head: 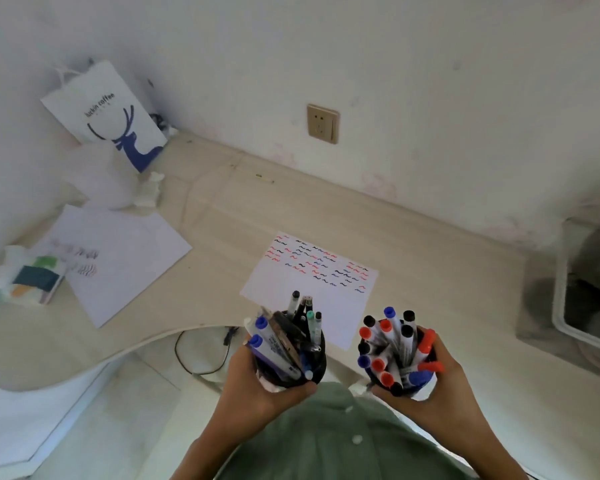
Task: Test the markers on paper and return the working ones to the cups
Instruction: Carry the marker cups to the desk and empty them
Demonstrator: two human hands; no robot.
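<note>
Both hands (354, 386) grip marker-filled cups (321, 367).

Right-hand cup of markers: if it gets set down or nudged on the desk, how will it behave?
The cup in the right hand is probably top-heavy: its markers stand well above the rim and splay outward, so a nudge may tip it. Loose markers would likely shift or rattle. Spilled ones, being round, could roll on the smooth desk.

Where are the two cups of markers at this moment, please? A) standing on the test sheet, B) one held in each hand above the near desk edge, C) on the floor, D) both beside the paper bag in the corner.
B: the left hand grips the left cup and the right hand grips the right cup, both clear of the scribbled test sheet.
</note>
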